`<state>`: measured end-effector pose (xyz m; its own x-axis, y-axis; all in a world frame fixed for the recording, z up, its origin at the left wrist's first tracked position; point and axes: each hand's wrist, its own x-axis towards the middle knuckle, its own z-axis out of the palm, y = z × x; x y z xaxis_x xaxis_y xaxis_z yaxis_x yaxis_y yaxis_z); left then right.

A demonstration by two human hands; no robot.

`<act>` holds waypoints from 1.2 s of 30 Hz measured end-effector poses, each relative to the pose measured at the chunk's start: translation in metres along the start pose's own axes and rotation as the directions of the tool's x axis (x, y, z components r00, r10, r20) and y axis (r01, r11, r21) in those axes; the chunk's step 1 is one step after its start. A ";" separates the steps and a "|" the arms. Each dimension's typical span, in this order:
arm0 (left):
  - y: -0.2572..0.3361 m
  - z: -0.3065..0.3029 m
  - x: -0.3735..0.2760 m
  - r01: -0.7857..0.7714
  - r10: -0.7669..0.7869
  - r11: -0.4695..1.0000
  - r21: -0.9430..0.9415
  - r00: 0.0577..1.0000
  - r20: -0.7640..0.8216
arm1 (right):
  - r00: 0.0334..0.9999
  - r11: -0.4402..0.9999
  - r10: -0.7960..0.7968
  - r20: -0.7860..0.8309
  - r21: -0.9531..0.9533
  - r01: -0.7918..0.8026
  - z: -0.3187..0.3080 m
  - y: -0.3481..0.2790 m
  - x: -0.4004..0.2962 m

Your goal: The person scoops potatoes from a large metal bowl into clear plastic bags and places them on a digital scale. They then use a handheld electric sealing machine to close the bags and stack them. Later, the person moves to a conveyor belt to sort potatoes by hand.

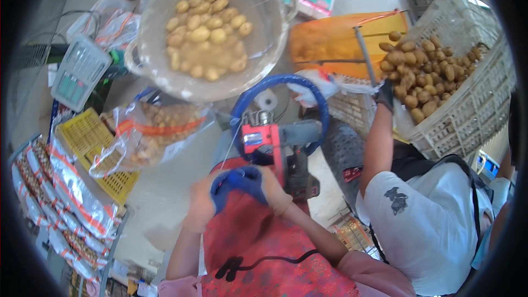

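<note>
My left hand (206,202) and my right hand (260,185), in orange gloves with blue coated fingers, meet over my red patterned apron (272,251). A thin white thread (232,144) runs down to my left fingertips, which are pinched on it. The right fingers curl against the left ones; what lies between them is hidden. Just beyond my hands is a red and black cordless power tool (264,140), seemingly a portable bag-sewing machine. It rests across a blue wrapped ring (324,111), with a white thread spool (266,100) behind it.
Potatoes lie in a large two-handled tub (144,49). At right, a co-worker's gloved hand (385,95) is at a tilted plastic crate (458,128) of potatoes. On the left are a digital scale (80,72), a clear filled bag (165,128), a yellow crate (95,140) and stacked bags (62,210).
</note>
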<state>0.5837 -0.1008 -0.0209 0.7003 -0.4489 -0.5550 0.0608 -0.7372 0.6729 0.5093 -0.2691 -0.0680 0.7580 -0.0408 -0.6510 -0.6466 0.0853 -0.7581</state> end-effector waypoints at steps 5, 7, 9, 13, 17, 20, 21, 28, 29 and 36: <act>0.008 -0.003 0.005 0.022 -0.022 0.994 -0.111 1.000 0.001 | 0.985 0.910 0.162 0.056 0.379 -0.171 0.008 -0.013 -0.003; 0.016 -0.006 0.009 -0.023 0.024 0.998 -0.061 1.000 0.011 | 0.990 0.918 0.125 -0.065 0.386 -0.091 0.011 -0.031 -0.003; 0.014 -0.003 0.005 0.030 -0.028 0.995 -0.098 0.999 0.023 | 0.987 0.913 0.135 -0.085 0.397 -0.091 0.008 -0.042 -0.004; 0.018 0.007 0.003 0.134 -0.135 0.968 -0.214 0.991 0.008 | 0.970 0.936 0.182 -0.159 0.332 -0.121 0.003 -0.038 -0.004; 0.026 0.009 0.004 0.250 -0.248 0.952 -0.177 0.968 0.033 | 0.968 0.900 0.249 -0.027 0.377 -0.221 -0.012 -0.042 0.000; 0.022 0.006 0.005 0.138 -0.139 0.986 -0.096 0.990 -0.008 | 0.966 0.926 0.239 0.100 0.277 -0.258 -0.028 -0.064 -0.002; 0.018 0.004 0.006 0.037 -0.039 0.997 -0.065 0.999 -0.024 | 0.988 0.973 0.143 0.064 0.175 -0.152 -0.028 -0.059 -0.003; 0.005 0.010 0.002 -0.044 0.050 0.994 -0.098 0.997 0.065 | 0.970 0.917 -0.235 0.067 -0.316 0.244 -0.030 -0.040 -0.013; 0.004 0.015 0.000 -0.015 0.024 0.993 -0.119 0.997 0.079 | 0.976 0.934 -0.208 0.058 -0.286 0.216 -0.028 -0.037 -0.015; -0.025 0.034 -0.018 0.140 -0.176 0.926 -0.350 0.982 -0.073 | 0.934 0.974 -0.112 -0.338 -0.225 0.035 -0.076 0.013 -0.010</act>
<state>0.5456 -0.0914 -0.0443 0.7285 -0.2745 -0.6277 0.4035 -0.5685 0.7169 0.4867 -0.3430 -0.0738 0.7515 -0.3847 -0.5360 -0.6221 -0.1429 -0.7698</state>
